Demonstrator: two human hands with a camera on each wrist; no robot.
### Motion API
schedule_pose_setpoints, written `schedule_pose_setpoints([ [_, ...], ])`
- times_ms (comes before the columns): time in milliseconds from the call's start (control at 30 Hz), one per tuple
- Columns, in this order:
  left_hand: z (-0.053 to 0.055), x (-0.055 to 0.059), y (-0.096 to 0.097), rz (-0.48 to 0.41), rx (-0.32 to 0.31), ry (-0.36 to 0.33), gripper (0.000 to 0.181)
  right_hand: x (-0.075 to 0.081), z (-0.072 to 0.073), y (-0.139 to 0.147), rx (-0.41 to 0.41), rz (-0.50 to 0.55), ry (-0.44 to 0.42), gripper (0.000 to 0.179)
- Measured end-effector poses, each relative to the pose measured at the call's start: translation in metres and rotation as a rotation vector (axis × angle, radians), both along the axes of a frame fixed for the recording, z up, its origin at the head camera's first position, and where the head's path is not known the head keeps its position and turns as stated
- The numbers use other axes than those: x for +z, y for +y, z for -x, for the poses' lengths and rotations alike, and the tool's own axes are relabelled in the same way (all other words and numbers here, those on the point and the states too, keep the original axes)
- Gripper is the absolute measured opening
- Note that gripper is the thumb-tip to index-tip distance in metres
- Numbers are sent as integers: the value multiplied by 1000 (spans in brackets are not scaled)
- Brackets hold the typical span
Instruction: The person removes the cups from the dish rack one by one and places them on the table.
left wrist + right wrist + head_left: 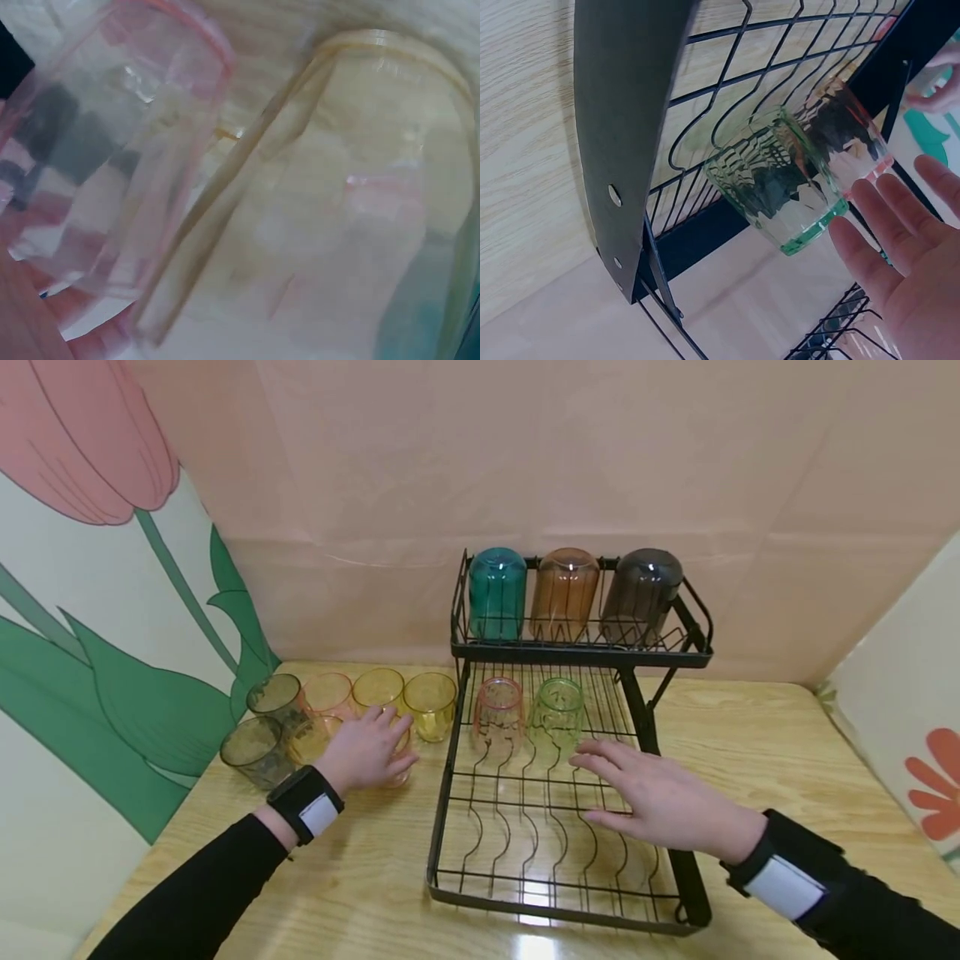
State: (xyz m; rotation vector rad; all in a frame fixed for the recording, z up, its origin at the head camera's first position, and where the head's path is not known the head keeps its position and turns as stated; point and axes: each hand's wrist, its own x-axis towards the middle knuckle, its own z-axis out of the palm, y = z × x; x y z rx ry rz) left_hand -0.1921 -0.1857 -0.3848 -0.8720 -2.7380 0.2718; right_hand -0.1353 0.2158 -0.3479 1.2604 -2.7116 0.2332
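My left hand (365, 750) hovers over a cluster of clear tumblers left of a black wire rack (442, 827), its fingers spread. Its thumb and index finger lie about a pinkish tumbler (112, 150); a firm hold on it is not shown. Close by stands a yellow tumbler (360, 187). My right hand (656, 793) is held above the rack's lower tier, its fingers straight and holding nothing. Just ahead of those fingers, a green tumbler (557, 714) and a pink tumbler (498, 714) sit upside down in the rack.
On the upper tier stand a teal glass (497, 593), an amber glass (564, 593) and a dark grey glass (642, 593), all inverted. Grey tumblers (255, 752) and more yellow ones (430, 706) stand upright on the wooden table (360, 893). A pink wall covering (360, 485) hangs behind.
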Motion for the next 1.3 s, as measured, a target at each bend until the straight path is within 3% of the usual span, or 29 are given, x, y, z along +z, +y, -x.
schedule_pose_setpoints([
  [133,-4,1,-1,-17,-82,114,60,0,-2,-2,3,-16,-16,65],
  [200,-9,6,1,-53,-101,118,59,0,-3,-2,17,-17,-5,65],
  [467,-26,24,14,-350,-120,6,45,4,1,-11,82,6,59,64],
  [700,-46,26,21,-658,-51,-149,32,11,7,-26,102,-90,-11,81],
  [833,-54,23,19,-828,-21,-248,28,14,17,-36,112,-159,-21,93],
  [1000,-64,16,14,-911,16,-311,25,21,43,-41,21,-160,-3,103],
  [1300,-77,9,6,-937,105,-382,28,34,86,-43,-193,-219,-147,116],
])
